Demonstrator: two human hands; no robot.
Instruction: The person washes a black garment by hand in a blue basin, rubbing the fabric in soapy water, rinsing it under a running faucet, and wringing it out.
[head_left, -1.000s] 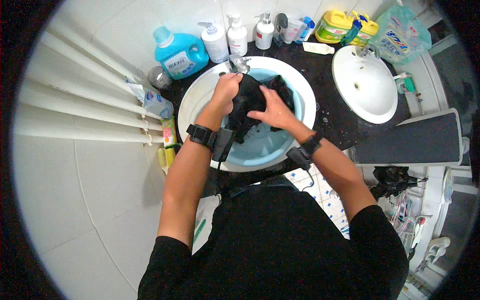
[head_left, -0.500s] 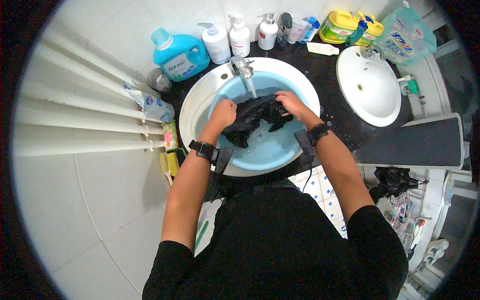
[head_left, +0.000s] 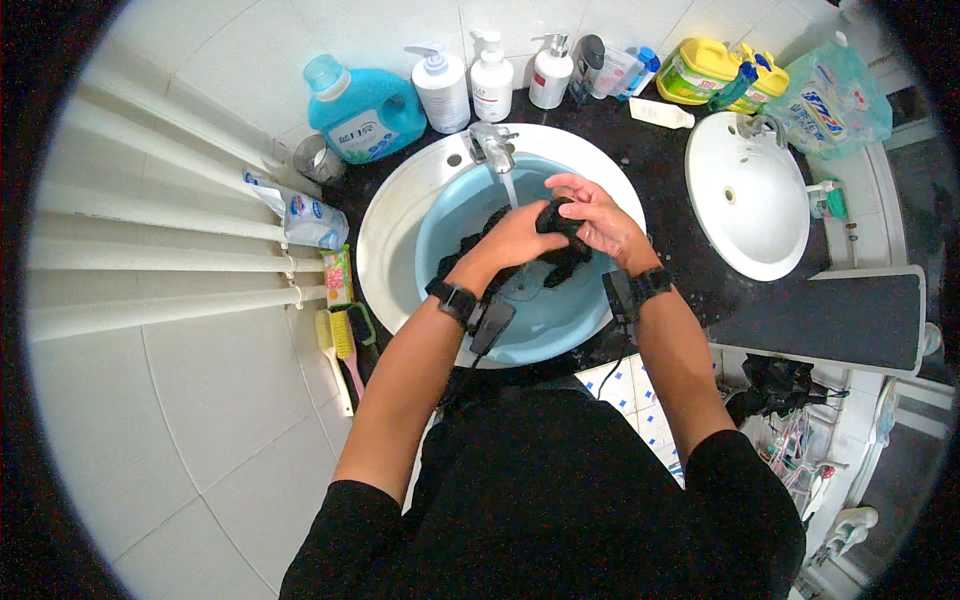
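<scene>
A wet black cloth garment (head_left: 470, 243) lies partly in the water of a light-blue basin (head_left: 428, 240), with one part bunched up between my hands. My left hand (head_left: 515, 240) is closed on the bunch from the left, its thumb along the near side. From the right, my right hand (head_left: 608, 225) holds the same bunch, palm partly showing and some fingers stretched over it. Water runs from the silver faucet (head_left: 492, 145) just behind my left hand. The garment's exact kind cannot be made out.
The basin sits in a white oval sink (head_left: 385, 235). Along the back stand a blue detergent jug (head_left: 370, 120), white pump bottles (head_left: 440, 92) and yellow jugs (head_left: 700, 72). A smaller white sink (head_left: 745, 220) is at right; brushes (head_left: 345, 340) lie at left.
The garment was spread between my hands and is now partly bunched. My left hand has moved right, close to my right hand, which has turned to show its palm.
</scene>
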